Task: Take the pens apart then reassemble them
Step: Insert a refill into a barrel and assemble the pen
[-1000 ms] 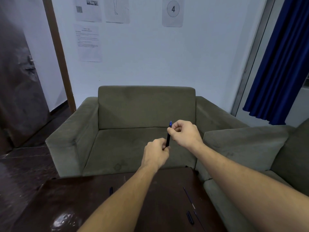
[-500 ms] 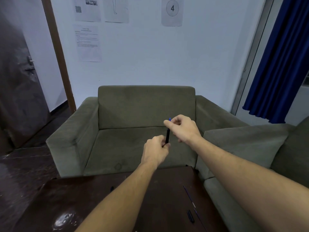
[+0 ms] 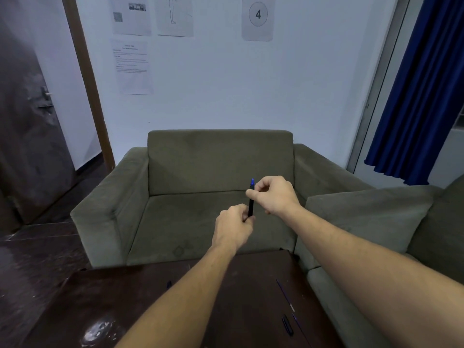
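Pen (image 3: 251, 202) parts are being handled in the air, above the far edge of the dark bench (image 3: 125, 297) and in front of the green sofa (image 3: 218, 167). The left hand (image 3: 233, 227) is closing its grip around the lower end of the black barrel, and the pen is standing almost upright. The right hand (image 3: 273, 197) is pinching the upper end with a narrow grip, just under the blue tip, which is showing above the fingers.

On the bench other pieces are lying apart: a thin refill (image 3: 285, 295) near the right edge, a short dark piece (image 3: 287, 325) just beside a second thin rod, and a small dark piece (image 3: 168, 284) partly hidden behind the left forearm.

I am judging that this pen is at the joint between two parts, but I cannot tell whether it is being unscrewed or being closed. The next move is probably calling for a twist by the right fingers while the left hand is keeping the barrel from turning.
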